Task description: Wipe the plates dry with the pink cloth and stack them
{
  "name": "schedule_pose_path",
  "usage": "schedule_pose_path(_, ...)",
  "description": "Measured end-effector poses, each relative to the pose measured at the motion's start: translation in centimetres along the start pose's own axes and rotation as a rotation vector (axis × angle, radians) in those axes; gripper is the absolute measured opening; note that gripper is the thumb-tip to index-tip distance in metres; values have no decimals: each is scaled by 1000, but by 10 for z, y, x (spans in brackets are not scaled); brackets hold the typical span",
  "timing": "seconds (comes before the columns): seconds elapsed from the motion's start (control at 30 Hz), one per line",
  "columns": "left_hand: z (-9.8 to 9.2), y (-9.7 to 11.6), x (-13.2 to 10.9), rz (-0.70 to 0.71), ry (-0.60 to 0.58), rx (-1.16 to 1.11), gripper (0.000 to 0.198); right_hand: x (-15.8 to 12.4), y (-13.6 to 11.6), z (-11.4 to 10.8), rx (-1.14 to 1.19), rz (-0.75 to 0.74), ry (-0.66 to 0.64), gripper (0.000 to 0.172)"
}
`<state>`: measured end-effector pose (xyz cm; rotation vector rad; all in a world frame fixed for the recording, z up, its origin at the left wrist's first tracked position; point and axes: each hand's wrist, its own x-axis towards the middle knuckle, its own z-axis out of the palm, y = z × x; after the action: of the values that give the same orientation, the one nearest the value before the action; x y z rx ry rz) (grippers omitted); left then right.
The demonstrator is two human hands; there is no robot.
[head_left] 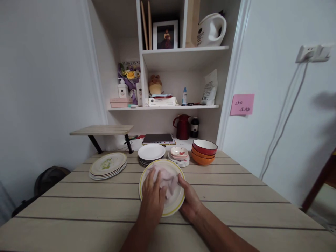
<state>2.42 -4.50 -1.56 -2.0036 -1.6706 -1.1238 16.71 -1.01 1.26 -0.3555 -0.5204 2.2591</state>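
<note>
The plate (175, 202) is off-white with a yellow rim; the cloth (168, 176), apparently, pale pink.

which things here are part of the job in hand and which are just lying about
Part of the job:
yellow-rimmed plate, held in the right hand
pink cloth on it, under the left hand
possibly the stacked plates, small dishes and bowls

Just lying about:
red jug
pink note
framed picture
</note>
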Motion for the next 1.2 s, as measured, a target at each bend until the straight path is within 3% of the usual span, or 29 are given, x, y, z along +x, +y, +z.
schedule_pose_path(0.27,13,2,-2,156,-22,14,61,0,4,-2,-30,17,1,51)
schedule_pose_path(0.5,-6,15,9,393,-198,-95,40,-2,-2,0,71,55,33,49)
schedule_pose_path(0.67,-11,24,10,338,-158,-93,25,-3,-5,-3,163,225,23,59)
schedule_pose_path(0.83,-5,24,4,311,-103,88,60,-6,-3,-2,90,242,-91,50)
schedule_pose_path(0.9,-5,22,4,277,-78,171,66,-6,0,0,41,208,-119,49)
schedule_pose_path(1.03,-9,18,8,105,-4,278,64,-6,7,4,-11,103,-124,49)
schedule_pose_path(1.2,-13,9,13,-104,59,344,57,-5,7,4,-39,102,-110,60)
